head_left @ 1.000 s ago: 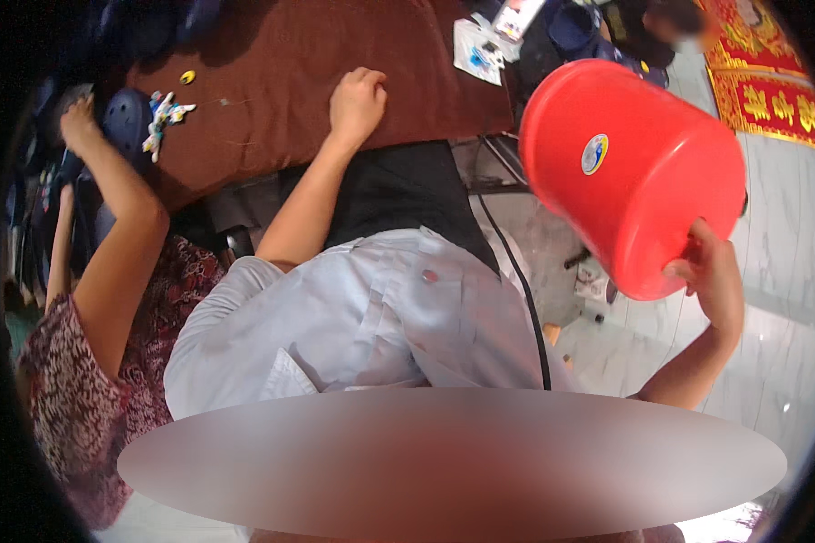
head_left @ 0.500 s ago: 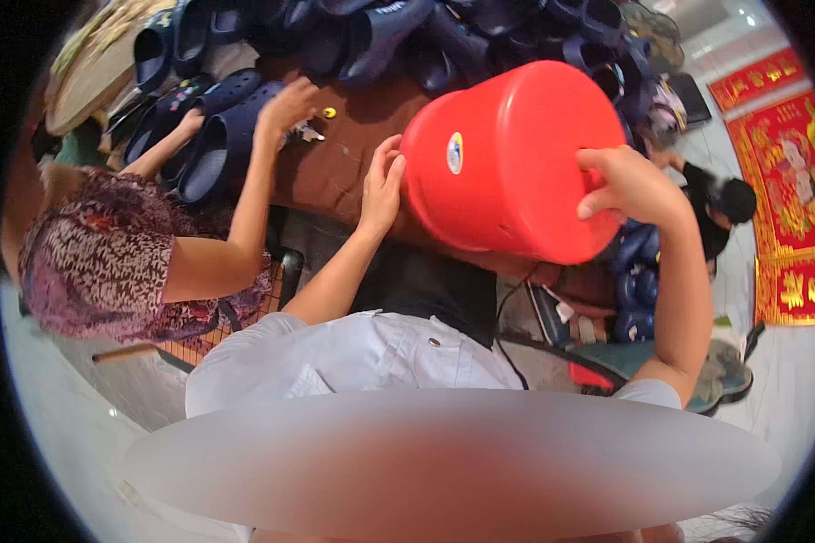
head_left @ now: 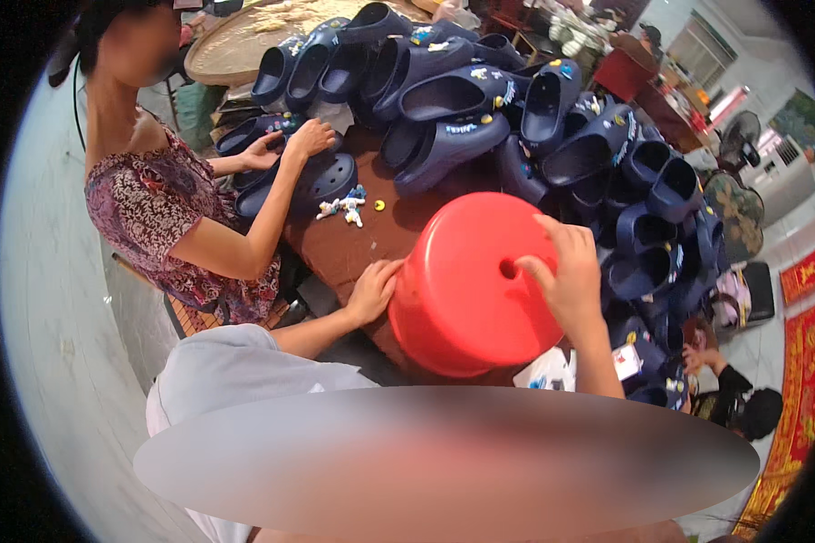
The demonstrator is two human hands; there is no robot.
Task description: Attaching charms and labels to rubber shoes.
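Note:
A round red plastic stool (head_left: 466,299) stands tilted in front of me at the table's near edge, its flat end with a small round hole turned up toward me. My left hand (head_left: 374,291) presses against the stool's left side, fingers bent toward it. On the upper right of its flat end lies my right hand (head_left: 570,271), thumb beside the hole and fingers curved near the rim. Both hands hold the stool between them. Its underside is hidden.
Piled navy clogs (head_left: 453,95) with small charms cover the far side of the brown table (head_left: 326,262). Loose charms (head_left: 346,208) lie left of the stool. A seated co-worker (head_left: 177,208) handles a clog at left. Another person (head_left: 738,403) is at lower right.
The stool has turned so its holed end faces up toward me, and sits lower in the picture. My right fingers have left the hole. The view has shifted, showing more of the room.

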